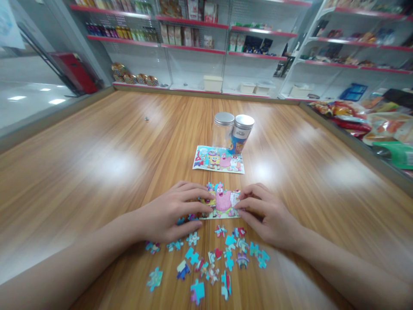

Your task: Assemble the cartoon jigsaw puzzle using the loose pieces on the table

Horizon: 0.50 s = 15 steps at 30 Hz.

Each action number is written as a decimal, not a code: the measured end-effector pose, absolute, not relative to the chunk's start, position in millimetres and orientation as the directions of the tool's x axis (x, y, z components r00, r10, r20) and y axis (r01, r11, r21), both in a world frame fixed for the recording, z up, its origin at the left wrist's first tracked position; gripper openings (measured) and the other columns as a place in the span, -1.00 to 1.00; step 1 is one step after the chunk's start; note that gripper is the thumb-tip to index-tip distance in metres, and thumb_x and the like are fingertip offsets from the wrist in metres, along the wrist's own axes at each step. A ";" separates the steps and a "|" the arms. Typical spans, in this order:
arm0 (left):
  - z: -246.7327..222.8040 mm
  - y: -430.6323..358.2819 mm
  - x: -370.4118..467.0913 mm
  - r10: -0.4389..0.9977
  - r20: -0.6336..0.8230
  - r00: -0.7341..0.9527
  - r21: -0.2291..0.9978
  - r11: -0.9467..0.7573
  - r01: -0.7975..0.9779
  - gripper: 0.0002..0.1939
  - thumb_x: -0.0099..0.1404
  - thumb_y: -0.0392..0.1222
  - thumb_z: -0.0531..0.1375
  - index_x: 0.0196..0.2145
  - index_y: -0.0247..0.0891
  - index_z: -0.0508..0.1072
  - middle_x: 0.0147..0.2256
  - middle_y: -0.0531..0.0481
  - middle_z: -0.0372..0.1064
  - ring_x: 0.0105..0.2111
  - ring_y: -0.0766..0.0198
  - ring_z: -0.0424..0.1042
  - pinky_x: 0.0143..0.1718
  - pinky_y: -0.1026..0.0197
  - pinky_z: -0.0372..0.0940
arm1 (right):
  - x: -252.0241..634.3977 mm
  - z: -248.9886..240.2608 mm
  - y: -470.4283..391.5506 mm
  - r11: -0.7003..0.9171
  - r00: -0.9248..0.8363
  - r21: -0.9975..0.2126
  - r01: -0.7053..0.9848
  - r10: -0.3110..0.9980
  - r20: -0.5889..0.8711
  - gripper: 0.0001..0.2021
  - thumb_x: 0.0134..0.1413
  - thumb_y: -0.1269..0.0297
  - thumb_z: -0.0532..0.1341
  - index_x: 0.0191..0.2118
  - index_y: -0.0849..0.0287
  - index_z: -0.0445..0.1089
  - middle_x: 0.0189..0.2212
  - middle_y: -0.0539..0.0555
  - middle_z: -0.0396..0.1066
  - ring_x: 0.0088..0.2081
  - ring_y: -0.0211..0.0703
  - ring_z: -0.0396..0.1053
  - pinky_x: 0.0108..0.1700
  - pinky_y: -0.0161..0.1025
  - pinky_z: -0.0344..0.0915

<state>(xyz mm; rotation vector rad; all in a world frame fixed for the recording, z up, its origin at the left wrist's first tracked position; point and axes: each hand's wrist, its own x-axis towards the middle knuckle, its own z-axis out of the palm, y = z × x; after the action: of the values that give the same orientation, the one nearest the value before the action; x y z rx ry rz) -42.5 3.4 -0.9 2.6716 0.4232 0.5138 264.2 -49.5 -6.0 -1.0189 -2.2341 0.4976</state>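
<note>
A partly joined jigsaw puzzle (223,202), showing a pink starfish character, lies flat on the wooden table between my hands. My left hand (174,209) rests at its left side, fingers stretched and apart, with the fingertips over a yellow character and the left edge. On the right edge lie the fingertips of my right hand (264,211), slightly bent and spread; nothing shows lifted in them. Loose jigsaw pieces (192,255) are scattered on the near side of the puzzle, and a few are partly hidden under my left hand.
Beyond the puzzle lies a printed picture card (219,160). At its far edge stand a clear jar (222,133) with a metal lid and a blue printed canister (240,135). Packaged snacks (387,125) fill the right side past the table's raised edge (364,150). Stocked shelves (193,47) line the back.
</note>
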 end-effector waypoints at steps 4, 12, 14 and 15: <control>-1.6 4.0 -41.9 0.353 0.299 0.887 0.429 -0.879 0.206 -0.66 0.34 -0.24 0.24 0.08 -0.17 0.47 0.18 -0.18 0.37 0.20 -0.01 0.32 0.23 -0.14 0.27 | 264.2 3.0 -52.7 0.684 -0.610 -0.567 0.460 0.707 0.359 -0.90 0.15 0.38 0.28 -0.20 0.13 0.48 -0.29 0.10 0.37 -0.21 -0.06 0.30 -0.18 -0.09 0.31; -1.0 3.8 -42.3 0.352 0.283 0.892 0.420 -0.882 0.215 -0.64 0.35 -0.24 0.23 0.09 -0.17 0.46 0.20 -0.18 0.35 0.22 -0.03 0.30 0.23 -0.16 0.27 | 263.8 4.0 -53.4 0.701 -0.695 -0.542 0.463 0.667 0.268 -0.94 0.18 0.36 0.27 -0.24 0.13 0.49 -0.32 0.08 0.36 -0.21 -0.06 0.24 -0.16 -0.06 0.24; -1.5 4.3 -42.2 0.350 0.292 0.890 0.424 -0.882 0.208 -0.64 0.34 -0.25 0.23 0.09 -0.17 0.46 0.20 -0.19 0.36 0.22 -0.03 0.31 0.23 -0.16 0.27 | 264.5 2.5 -53.1 0.695 -0.693 -0.549 0.465 0.671 0.262 -0.94 0.20 0.36 0.26 -0.23 0.12 0.49 -0.32 0.08 0.36 -0.21 -0.06 0.24 -0.16 -0.06 0.24; -1.8 4.6 -42.2 0.348 0.295 0.890 0.425 -0.882 0.204 -0.64 0.34 -0.25 0.24 0.09 -0.17 0.46 0.20 -0.19 0.36 0.22 -0.03 0.31 0.23 -0.16 0.27 | 264.7 2.1 -53.0 0.692 -0.692 -0.551 0.467 0.674 0.260 -0.93 0.21 0.36 0.25 -0.23 0.12 0.50 -0.31 0.08 0.36 -0.20 -0.06 0.24 -0.16 -0.06 0.24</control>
<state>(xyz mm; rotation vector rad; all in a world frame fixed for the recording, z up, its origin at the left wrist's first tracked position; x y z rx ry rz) -42.2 4.6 -1.8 2.6692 0.4060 0.5178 264.7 -53.0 2.1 -0.8812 -2.4548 0.6263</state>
